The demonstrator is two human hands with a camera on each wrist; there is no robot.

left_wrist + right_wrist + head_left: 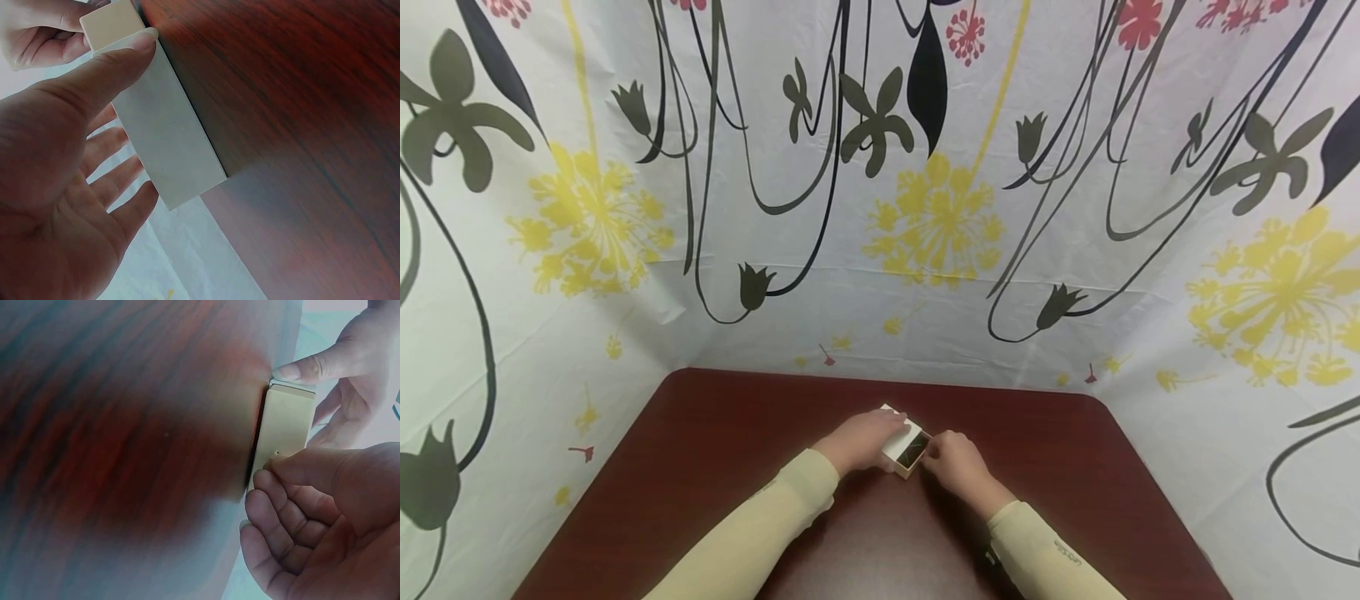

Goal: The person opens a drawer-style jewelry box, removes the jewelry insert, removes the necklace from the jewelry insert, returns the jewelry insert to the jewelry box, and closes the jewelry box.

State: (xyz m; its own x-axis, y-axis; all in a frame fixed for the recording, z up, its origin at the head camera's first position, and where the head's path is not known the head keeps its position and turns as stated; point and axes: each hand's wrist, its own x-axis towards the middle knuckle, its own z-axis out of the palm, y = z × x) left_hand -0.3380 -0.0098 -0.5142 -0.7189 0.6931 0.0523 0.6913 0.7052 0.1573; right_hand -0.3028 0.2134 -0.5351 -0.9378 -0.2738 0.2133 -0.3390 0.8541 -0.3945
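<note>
A small slide-out box lies between both hands on the table, its tan drawer (284,419) part way out of a white sleeve (169,131). The drawer's inside looks dark in the head view, with thin light lines across it. My left hand (867,440) grips the sleeve, thumb along one long side and fingers on the opposite side. At the drawer's end panel my right hand (958,467) pinches with thumb and forefinger, close beside a small mark. The other right fingers are curled. What exactly sits between those fingertips I cannot tell.
The dark red-brown table (737,417) has rounded far corners. A white cloth (820,242) with printed flowers and stems hangs behind it and along both sides. Light yellow sleeves (752,533) cover both forearms.
</note>
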